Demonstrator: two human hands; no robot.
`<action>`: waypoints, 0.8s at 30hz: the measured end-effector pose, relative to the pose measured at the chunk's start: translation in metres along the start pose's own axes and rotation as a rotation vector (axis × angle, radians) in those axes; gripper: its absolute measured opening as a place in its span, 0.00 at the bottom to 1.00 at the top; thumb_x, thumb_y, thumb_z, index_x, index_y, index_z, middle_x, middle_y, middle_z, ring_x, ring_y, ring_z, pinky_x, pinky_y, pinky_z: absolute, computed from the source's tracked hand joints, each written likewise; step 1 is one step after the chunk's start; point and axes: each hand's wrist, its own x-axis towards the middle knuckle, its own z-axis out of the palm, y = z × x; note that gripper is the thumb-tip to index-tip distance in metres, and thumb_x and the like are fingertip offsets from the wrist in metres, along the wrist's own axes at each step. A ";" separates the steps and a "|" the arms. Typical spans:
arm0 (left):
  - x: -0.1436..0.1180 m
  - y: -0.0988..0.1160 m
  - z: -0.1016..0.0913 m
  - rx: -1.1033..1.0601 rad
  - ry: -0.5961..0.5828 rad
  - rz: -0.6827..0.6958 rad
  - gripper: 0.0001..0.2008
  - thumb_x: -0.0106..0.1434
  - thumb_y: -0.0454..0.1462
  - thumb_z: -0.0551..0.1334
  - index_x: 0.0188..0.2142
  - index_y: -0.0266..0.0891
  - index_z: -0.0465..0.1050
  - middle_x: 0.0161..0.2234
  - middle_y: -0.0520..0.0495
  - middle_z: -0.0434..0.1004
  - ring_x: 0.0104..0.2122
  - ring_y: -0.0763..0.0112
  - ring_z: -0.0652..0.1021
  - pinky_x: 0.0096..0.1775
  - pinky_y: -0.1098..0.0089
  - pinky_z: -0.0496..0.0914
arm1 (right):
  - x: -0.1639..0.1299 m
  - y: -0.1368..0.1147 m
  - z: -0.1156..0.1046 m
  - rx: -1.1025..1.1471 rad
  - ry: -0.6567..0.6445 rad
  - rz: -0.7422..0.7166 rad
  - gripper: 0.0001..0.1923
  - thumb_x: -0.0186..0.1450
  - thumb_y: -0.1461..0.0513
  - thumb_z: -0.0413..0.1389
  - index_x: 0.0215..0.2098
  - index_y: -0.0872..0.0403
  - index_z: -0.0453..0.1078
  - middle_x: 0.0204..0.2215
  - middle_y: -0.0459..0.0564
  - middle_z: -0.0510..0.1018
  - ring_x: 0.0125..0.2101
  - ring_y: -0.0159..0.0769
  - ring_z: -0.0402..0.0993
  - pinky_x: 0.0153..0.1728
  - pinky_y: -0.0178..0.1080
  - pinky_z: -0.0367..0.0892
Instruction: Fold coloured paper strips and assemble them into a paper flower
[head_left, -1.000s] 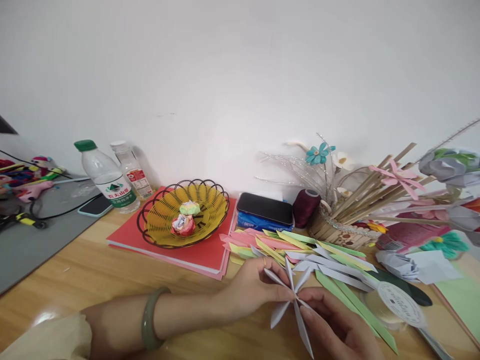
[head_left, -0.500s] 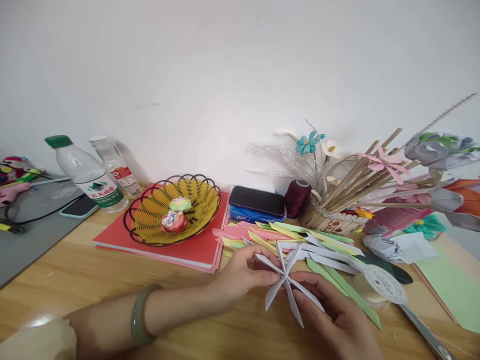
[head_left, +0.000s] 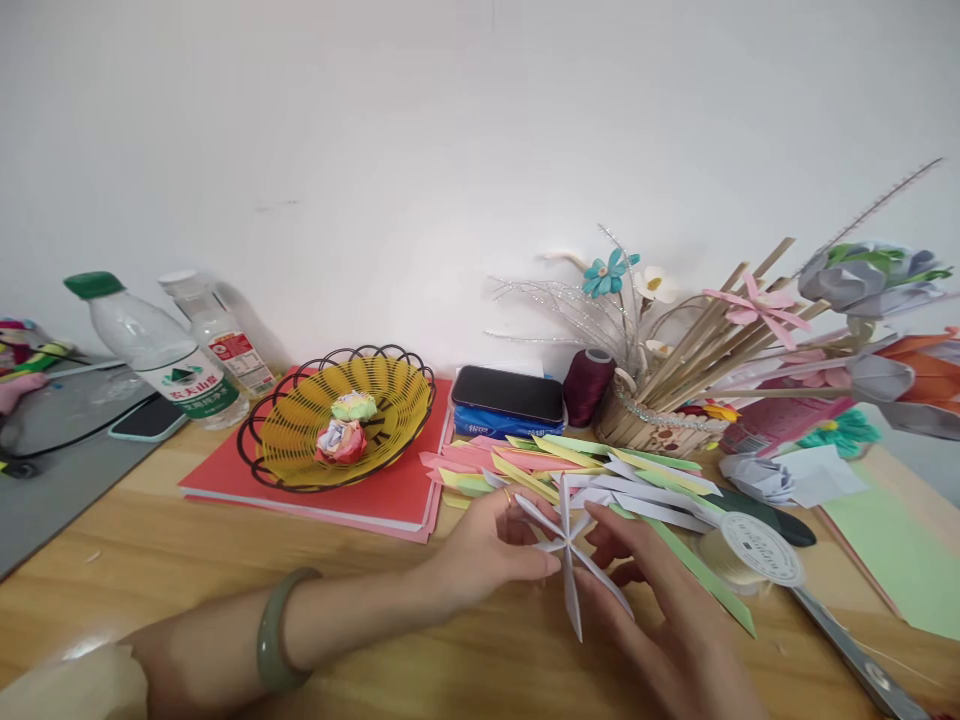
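A white folded-paper flower (head_left: 568, 545) with several narrow petals spread like a star is held up over the table. My left hand (head_left: 484, 545) pinches it from the left, thumb in front and fingers behind the petals. On the other side, my right hand (head_left: 667, 610) curves loosely around the right-hand petals, its index fingertip at an upper petal and its thumb by a lower one. Its other fingers are partly hidden behind the paper. Just beyond lies a pile of folded paper strips (head_left: 525, 458) in pink, yellow, green and white.
A yellow basket (head_left: 405, 400) with crumpled paper balls stands on red paper (head_left: 247, 490). To the right are a thread spool (head_left: 757, 550), scissors (head_left: 855, 645) and green paper (head_left: 900, 550). A flower-filled holder (head_left: 652, 430) and a phone (head_left: 510, 395) stand behind; bottles (head_left: 180, 385) lean left.
My right index finger has lifted from the flower's centre to an upper right petal, and the right hand is spread wider. The flower has turned slightly. My left hand keeps its pinch.
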 end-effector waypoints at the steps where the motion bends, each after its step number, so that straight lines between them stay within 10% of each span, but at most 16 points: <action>1: 0.000 0.001 0.001 0.001 -0.001 -0.007 0.17 0.43 0.36 0.67 0.31 0.35 0.64 0.27 0.50 0.69 0.26 0.75 0.70 0.25 0.74 0.64 | 0.000 0.000 0.000 0.010 -0.019 0.005 0.20 0.61 0.60 0.52 0.51 0.48 0.60 0.31 0.45 0.74 0.27 0.30 0.72 0.27 0.31 0.70; 9: -0.001 0.001 -0.001 0.003 0.028 0.094 0.12 0.45 0.33 0.67 0.30 0.36 0.67 0.32 0.49 0.72 0.36 0.70 0.72 0.40 0.69 0.64 | 0.002 -0.003 -0.001 0.120 -0.096 0.144 0.11 0.61 0.58 0.51 0.42 0.50 0.66 0.32 0.46 0.77 0.27 0.31 0.73 0.27 0.32 0.71; 19: 0.000 -0.001 -0.005 -0.173 -0.069 0.081 0.18 0.55 0.43 0.61 0.43 0.38 0.66 0.38 0.44 0.71 0.26 0.73 0.74 0.31 0.70 0.66 | 0.001 0.001 0.003 0.513 -0.188 0.371 0.12 0.62 0.56 0.49 0.43 0.49 0.61 0.32 0.50 0.77 0.33 0.37 0.74 0.31 0.36 0.70; 24: -0.001 -0.001 -0.005 0.098 0.018 0.147 0.25 0.48 0.38 0.67 0.46 0.39 0.66 0.38 0.47 0.70 0.25 0.80 0.69 0.30 0.74 0.63 | -0.002 0.001 0.007 0.745 -0.293 0.520 0.11 0.61 0.54 0.50 0.39 0.48 0.60 0.28 0.48 0.75 0.26 0.35 0.71 0.28 0.37 0.67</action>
